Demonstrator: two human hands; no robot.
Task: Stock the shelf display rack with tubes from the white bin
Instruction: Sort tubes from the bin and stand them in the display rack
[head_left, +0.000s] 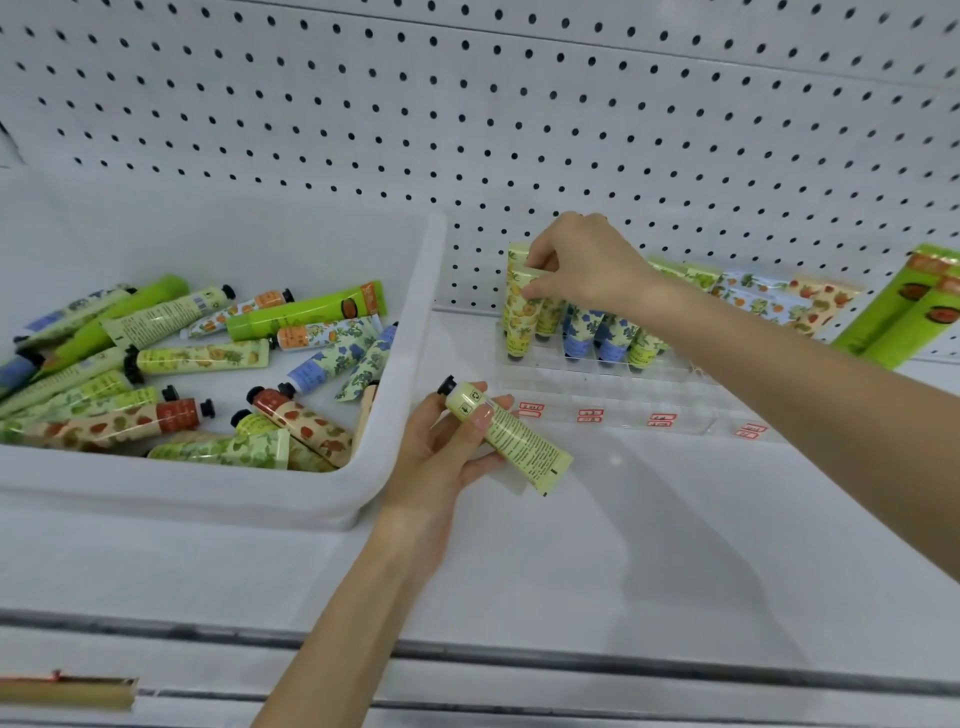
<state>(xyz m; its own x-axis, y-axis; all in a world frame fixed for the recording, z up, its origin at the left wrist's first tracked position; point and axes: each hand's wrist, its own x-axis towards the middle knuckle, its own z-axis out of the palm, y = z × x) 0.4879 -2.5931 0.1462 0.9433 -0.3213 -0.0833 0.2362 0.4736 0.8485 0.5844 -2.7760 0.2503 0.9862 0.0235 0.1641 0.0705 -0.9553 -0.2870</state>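
A white bin (405, 332) on the left of the shelf holds several loose patterned tubes (208, 358). To its right stands a clear display rack (613, 384) with several tubes upright, caps down. My right hand (582, 265) pinches the top of a yellow-green tube (519, 317) standing at the rack's left end. My left hand (447, 447) holds a pale yellow tube with a black cap (509, 436) in front of the rack, tilted, cap toward the upper left.
A white pegboard wall (519, 114) backs the shelf. Flat patterned tubes (769, 296) lie behind the rack, and green boxes (904, 317) lean at the far right. Red price labels (592, 415) line the rack's front. The shelf edge (571, 660) runs along the bottom.
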